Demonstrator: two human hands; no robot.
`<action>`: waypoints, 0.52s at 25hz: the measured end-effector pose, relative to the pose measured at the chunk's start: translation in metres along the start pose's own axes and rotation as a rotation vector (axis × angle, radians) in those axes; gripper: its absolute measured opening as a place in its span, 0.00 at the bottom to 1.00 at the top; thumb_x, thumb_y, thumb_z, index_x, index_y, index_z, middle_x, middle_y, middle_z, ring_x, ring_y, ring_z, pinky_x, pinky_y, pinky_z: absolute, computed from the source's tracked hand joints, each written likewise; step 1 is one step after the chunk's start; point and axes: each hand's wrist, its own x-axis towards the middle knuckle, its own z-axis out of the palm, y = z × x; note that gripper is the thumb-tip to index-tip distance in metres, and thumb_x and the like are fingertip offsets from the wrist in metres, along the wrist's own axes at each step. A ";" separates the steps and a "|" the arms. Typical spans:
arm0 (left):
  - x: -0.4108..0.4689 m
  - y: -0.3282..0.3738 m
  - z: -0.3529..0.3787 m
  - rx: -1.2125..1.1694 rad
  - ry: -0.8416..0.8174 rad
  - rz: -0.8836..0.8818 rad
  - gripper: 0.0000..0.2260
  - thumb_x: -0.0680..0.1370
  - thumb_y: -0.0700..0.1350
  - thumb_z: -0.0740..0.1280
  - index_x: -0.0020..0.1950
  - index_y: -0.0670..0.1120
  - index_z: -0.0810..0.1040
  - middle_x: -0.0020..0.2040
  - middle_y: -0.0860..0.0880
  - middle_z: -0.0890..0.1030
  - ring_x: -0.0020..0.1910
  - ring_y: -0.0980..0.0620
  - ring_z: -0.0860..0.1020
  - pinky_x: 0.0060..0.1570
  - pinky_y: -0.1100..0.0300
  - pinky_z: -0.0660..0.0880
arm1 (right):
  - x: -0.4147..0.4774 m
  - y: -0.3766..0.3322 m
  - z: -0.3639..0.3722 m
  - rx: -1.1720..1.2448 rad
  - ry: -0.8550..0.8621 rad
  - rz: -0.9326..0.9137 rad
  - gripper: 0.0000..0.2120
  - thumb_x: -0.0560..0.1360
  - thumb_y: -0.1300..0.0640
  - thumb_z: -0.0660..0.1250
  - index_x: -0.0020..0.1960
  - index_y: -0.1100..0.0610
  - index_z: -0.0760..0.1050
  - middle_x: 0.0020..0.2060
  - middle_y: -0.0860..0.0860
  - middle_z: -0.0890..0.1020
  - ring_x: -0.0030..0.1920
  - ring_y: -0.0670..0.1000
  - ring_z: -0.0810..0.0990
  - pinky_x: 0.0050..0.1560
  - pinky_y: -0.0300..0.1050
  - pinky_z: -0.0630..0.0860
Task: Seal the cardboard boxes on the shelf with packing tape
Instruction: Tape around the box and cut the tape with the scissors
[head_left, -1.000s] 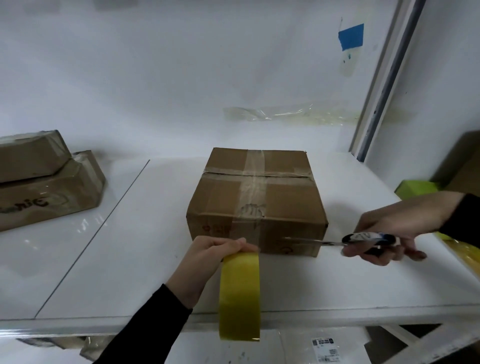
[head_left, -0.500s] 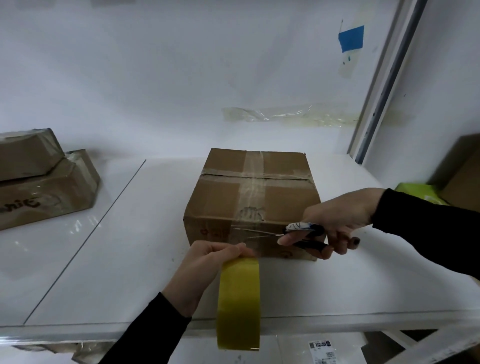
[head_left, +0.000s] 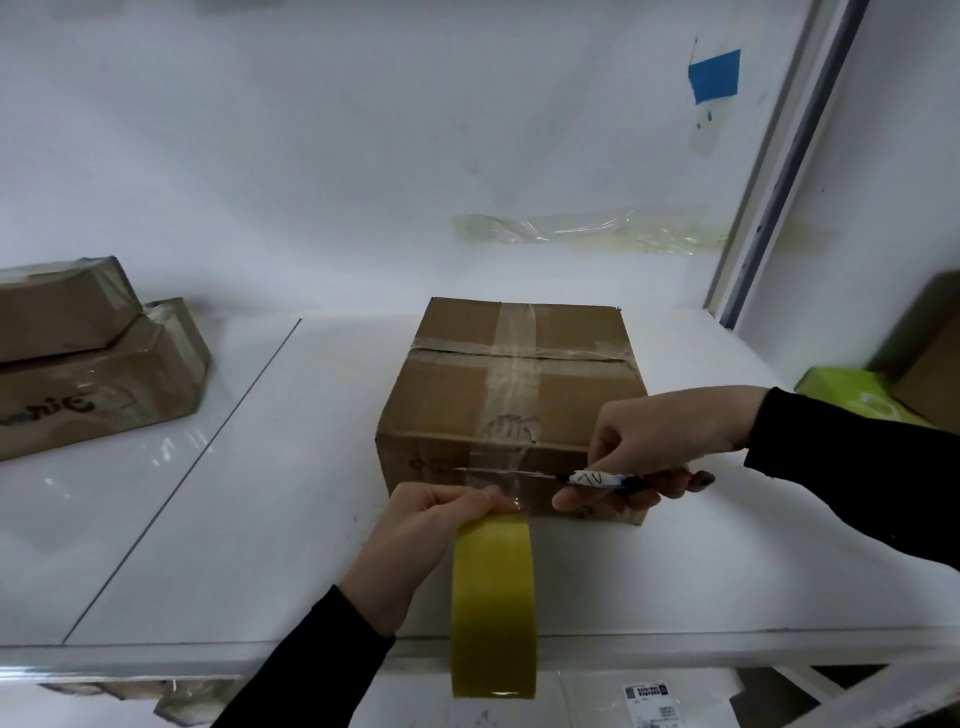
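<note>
The cardboard box (head_left: 519, 395) sits mid-shelf (head_left: 260, 519), already taped across its top, with a clear strip (head_left: 498, 457) running down its front face. The left hand (head_left: 426, 535) grips the yellow tape roll (head_left: 493, 608) just in front of the box. The right hand (head_left: 660, 441) grips a bladed tool (head_left: 571, 475) laid across that strip.

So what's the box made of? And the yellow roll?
The box looks like cardboard: dull brown, creased at the edges, with shiny clear tape strips over it. The roll is probably plastic packing tape: glossy and yellowish, and the pulled-out end looks see-through.
</note>
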 end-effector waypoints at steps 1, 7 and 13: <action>0.000 0.001 0.000 0.002 0.000 0.001 0.10 0.75 0.48 0.67 0.39 0.47 0.86 0.39 0.52 0.85 0.49 0.50 0.79 0.57 0.52 0.74 | -0.001 0.002 0.001 0.009 0.028 -0.020 0.24 0.66 0.36 0.68 0.33 0.58 0.76 0.24 0.51 0.71 0.20 0.47 0.61 0.20 0.35 0.59; -0.003 0.003 0.000 0.011 -0.006 0.001 0.11 0.76 0.46 0.66 0.40 0.48 0.87 0.39 0.54 0.85 0.49 0.51 0.79 0.56 0.55 0.74 | -0.004 0.010 0.011 0.021 0.105 -0.084 0.20 0.68 0.40 0.68 0.29 0.55 0.74 0.27 0.52 0.74 0.21 0.45 0.64 0.24 0.36 0.61; -0.005 0.007 0.004 0.021 -0.039 -0.027 0.12 0.76 0.46 0.66 0.36 0.48 0.86 0.34 0.54 0.84 0.42 0.52 0.80 0.42 0.61 0.77 | 0.000 0.010 0.017 0.102 -0.115 -0.016 0.25 0.65 0.29 0.59 0.33 0.53 0.66 0.29 0.50 0.68 0.25 0.47 0.60 0.32 0.40 0.61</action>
